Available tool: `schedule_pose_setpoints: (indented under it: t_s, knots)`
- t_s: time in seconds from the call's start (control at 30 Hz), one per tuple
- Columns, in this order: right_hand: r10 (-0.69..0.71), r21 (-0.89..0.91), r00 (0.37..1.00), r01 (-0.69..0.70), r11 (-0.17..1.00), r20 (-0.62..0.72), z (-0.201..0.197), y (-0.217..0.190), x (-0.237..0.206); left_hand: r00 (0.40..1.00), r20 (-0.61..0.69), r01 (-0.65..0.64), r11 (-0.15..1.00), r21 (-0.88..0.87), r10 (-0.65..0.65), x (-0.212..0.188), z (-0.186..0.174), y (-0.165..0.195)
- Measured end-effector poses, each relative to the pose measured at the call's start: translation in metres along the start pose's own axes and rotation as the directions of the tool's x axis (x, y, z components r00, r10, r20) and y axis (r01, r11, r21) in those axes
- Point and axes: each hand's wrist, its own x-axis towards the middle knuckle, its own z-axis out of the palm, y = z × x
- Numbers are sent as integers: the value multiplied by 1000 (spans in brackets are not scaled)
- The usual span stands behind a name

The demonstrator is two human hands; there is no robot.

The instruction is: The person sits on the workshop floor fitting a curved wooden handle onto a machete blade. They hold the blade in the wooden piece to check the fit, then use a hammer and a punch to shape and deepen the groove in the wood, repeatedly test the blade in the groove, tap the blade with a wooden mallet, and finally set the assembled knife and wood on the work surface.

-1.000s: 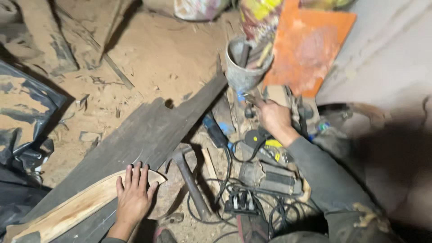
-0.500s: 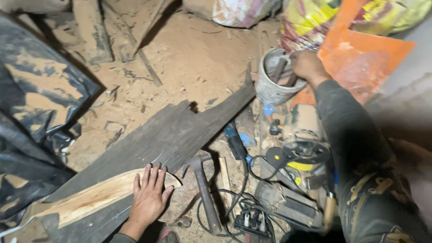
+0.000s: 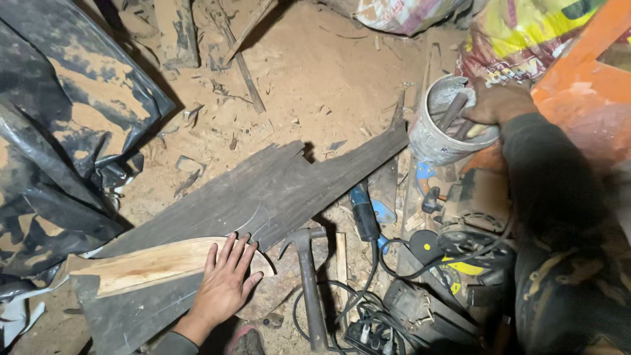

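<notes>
Head view: my left hand (image 3: 223, 289) lies flat, fingers spread, pressing the pale plank (image 3: 151, 266) down onto the dark board (image 3: 263, 204) on the sawdust floor (image 3: 315, 79). It is an open palm, not a closed grip. My right hand (image 3: 496, 105) is at the mouth of the grey bucket (image 3: 430, 135), fingers curled about the tools (image 3: 453, 112) standing in it; whether it has closed on one I cannot tell.

I judge this to be the fetching step: the wood is pinned in place while I pick something out of the bucket. The next move would call for a firm grip on one handle and a clean lift past the rim without tipping the bucket, the left palm holding the plank steady.

Counted: one pale plank, one dark board, one bucket with at least two handles showing, one hammer (image 3: 305, 276) just right of my left hand, one blue-bodied power tool (image 3: 363, 210), one tangle of black cables (image 3: 368, 309), and one orange panel (image 3: 585, 85) behind the bucket.
</notes>
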Motion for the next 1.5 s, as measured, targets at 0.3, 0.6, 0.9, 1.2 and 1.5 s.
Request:
schedule_pose_setpoints:
  t_s: [0.3, 0.6, 0.9, 1.2, 1.5]
  knots:
    - [-327, 358, 935, 354, 864, -134, 13, 56, 21, 1000, -15, -12, 1000, 20, 13, 4, 5, 6]
    - [133, 382, 546, 373, 846, -827, 5, 110, -88, 999, -43, -16, 1000, 7, 16, 2, 11, 2]
    - [252, 748, 718, 663, 34, -649, -17, 14, -276, 998, 14, -67, 993, -95, 68, -6, 4, -5]
    - [-346, 639, 760, 649, 412, -549, -37, -198, -331, 997, 46, -50, 989, -142, 57, -38, -27, -50]
    - [-283, 688, 803, 595, 416, -524, -3, -242, -324, 993, 54, -106, 994, -24, 108, -44, 10, -19]
